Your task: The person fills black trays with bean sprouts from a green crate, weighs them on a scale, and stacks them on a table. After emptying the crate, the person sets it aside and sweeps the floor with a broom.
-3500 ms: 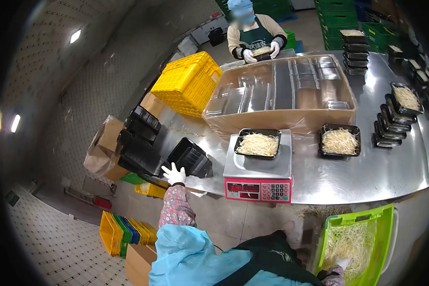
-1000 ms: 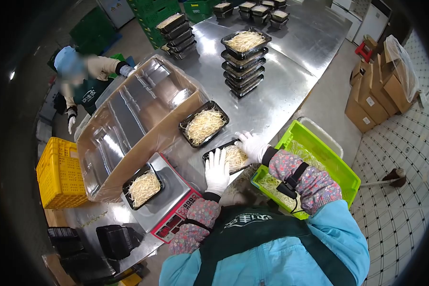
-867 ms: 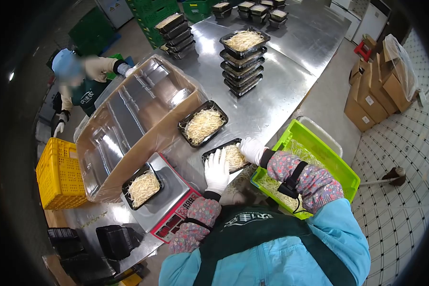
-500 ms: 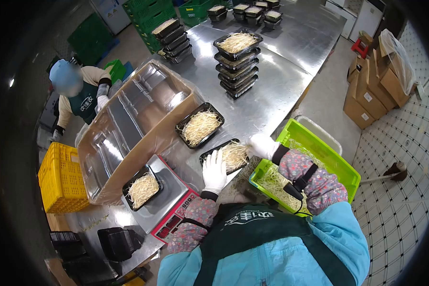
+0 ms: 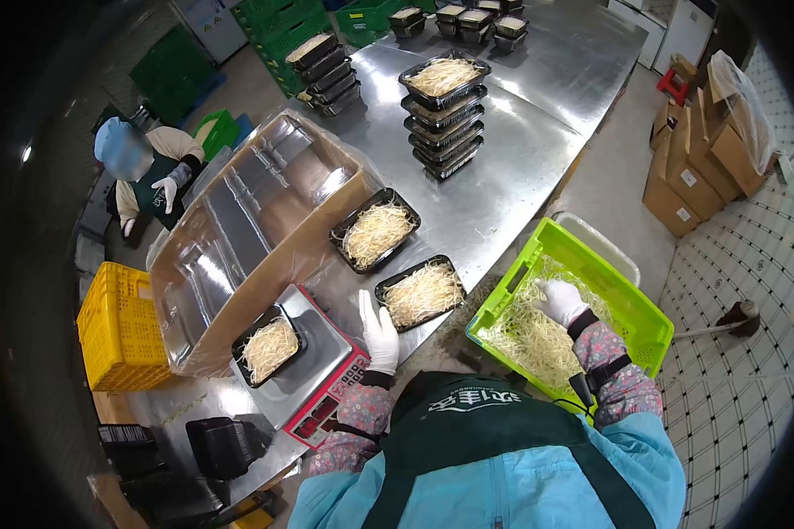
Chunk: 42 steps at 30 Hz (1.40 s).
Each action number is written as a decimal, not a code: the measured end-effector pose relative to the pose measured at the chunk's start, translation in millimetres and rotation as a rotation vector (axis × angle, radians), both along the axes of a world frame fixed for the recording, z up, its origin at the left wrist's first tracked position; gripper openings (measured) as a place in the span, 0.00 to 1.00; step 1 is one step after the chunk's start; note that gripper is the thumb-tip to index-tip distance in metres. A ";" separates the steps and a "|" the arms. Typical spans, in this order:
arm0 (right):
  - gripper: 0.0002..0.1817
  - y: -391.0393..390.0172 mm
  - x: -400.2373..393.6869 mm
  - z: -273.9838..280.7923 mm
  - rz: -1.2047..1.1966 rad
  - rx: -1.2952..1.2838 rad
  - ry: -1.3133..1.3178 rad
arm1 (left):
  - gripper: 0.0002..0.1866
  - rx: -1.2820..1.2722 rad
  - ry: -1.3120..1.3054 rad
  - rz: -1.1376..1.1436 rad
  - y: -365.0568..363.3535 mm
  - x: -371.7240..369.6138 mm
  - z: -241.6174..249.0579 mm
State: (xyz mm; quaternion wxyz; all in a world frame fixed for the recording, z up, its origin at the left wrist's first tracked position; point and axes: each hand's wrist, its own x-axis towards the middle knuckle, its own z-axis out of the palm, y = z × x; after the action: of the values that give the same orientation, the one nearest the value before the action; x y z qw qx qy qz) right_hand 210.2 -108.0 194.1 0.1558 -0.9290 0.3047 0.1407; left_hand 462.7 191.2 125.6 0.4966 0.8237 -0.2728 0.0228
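Observation:
My left hand (image 5: 378, 333), in a white glove, has its fingers stretched out and holds nothing. It is between the scale (image 5: 313, 366) and a black tray of bean sprouts (image 5: 423, 293) at the table edge. My right hand (image 5: 562, 302), also gloved, is down in the lime-green crate (image 5: 653, 324), its bent fingers in the loose bean sprouts (image 5: 529, 339); the fingertips are partly hidden. A second filled tray (image 5: 378, 231) lies just beyond the first. On the scale's plate rests another filled tray (image 5: 271, 348).
A large carton (image 5: 322, 216) lined with plastic, holding clear lids, stands left of the trays. Stacked filled trays (image 5: 445, 115) stand farther back on the metal table (image 5: 538, 159). Empty black trays (image 5: 225, 445) lie near left. A co-worker (image 5: 154, 172) stands beyond the yellow crate (image 5: 119, 326).
My right hand has moved from the near tray's right end into the lime-green crate. My left hand has come off that tray and drawn back left. The co-worker's hands have shifted.

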 end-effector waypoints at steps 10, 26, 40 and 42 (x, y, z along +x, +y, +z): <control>0.38 121.8 164.3 -43.2 0.482 0.022 -0.392 | 0.28 0.562 -0.372 -0.199 -23.0 -1.6 7.9; 0.16 38.4 144.1 13.1 0.290 0.868 -0.507 | 0.30 0.373 -0.271 -0.340 -37.2 9.3 30.1; 0.13 21.7 129.2 -13.8 0.101 0.771 -0.663 | 0.31 0.560 -0.317 -0.455 -55.6 7.2 -0.2; 0.19 9.3 120.9 -17.1 -0.268 0.910 -0.676 | 0.31 0.489 -0.270 -0.469 -52.6 8.5 5.9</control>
State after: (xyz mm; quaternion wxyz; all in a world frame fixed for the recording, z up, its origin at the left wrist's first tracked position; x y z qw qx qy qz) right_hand 331.1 -98.7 177.0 0.6444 -0.7153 0.2618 -0.0679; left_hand 471.2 138.6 131.4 0.2359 0.8227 -0.5149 -0.0490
